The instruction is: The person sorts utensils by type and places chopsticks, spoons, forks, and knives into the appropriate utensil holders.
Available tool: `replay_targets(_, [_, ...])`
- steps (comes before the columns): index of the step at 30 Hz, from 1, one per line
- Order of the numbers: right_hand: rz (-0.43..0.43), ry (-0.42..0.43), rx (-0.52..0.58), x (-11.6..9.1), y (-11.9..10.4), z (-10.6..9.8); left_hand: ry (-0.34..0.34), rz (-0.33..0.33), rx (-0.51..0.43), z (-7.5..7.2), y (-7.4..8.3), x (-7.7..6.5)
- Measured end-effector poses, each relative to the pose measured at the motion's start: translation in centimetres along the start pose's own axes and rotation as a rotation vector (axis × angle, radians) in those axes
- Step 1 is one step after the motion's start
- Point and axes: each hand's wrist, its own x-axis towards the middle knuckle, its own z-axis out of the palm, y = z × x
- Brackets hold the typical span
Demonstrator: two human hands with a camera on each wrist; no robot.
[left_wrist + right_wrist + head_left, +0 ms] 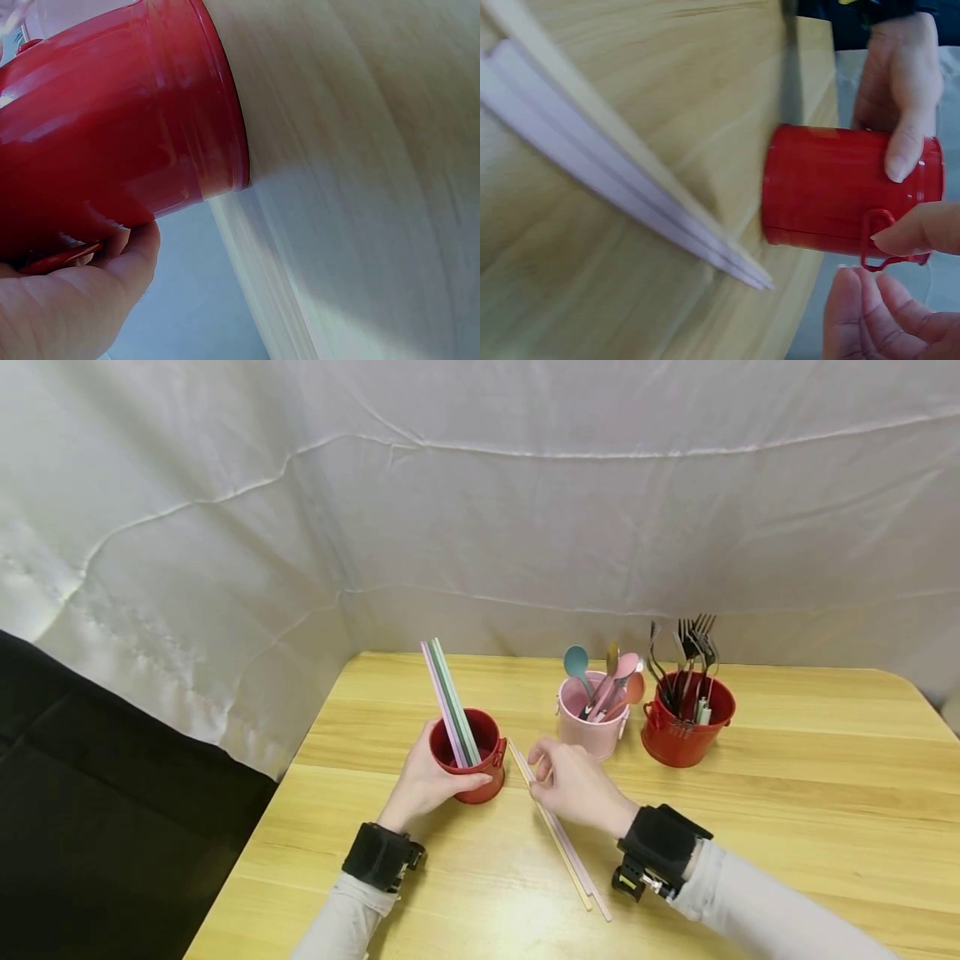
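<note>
My left hand (422,787) grips a small red bucket (487,787) that stands on the table, with fingers and thumb round its side. Lilac, dark green and pale green chopsticks (455,710) lean up out of this bucket. To its right lie loose chopsticks (566,852), pink and pale yellow, side by side on the wood. Just above their far ends is my right hand (577,783). In the right wrist view its thumb (922,227) stands apart from the bent fingers, nothing between them. The left wrist view shows mostly the bucket's red wall (112,127).
A pink bucket (588,742) with several spoons stands behind the right hand. Beside it is another red bucket (678,745), filled with several forks. The wooden table (810,793) ends at a pale cloth (525,527) behind; something black (97,827) is at the left.
</note>
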Motion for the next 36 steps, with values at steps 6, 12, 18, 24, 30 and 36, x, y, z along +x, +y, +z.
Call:
replay_targets(6, [0.034, -0.083, -0.074, -0.9, 0.9, 0.3, -0.002, -0.009, -0.004, -0.1, 0.0, 0.0])
replay_targets(12, [0.110, -0.206, -0.096, -1.7, 1.4, 0.4, -0.006, -0.002, -0.003, -0.1, -0.1, 0.0])
replay_targets(18, [0.146, -0.287, -0.147, -2.4, 1.6, 0.8, 0.008, 0.008, -0.009, 0.2, -1.0, 0.2])
replay_targets(24, [0.198, -0.326, -0.173, -2.7, 1.8, 1.2, 0.016, 0.001, 0.018, 0.5, -3.9, 0.8])
replay_targets(30, [0.227, -0.334, -0.187, -2.6, 1.9, 1.3, 0.013, -0.006, 0.026, 0.5, -4.1, 0.9])
replay_targets(36, [0.234, -0.328, -0.197, -2.6, 2.0, 1.2, 0.012, -0.015, 0.023, 0.6, -4.0, 0.9])
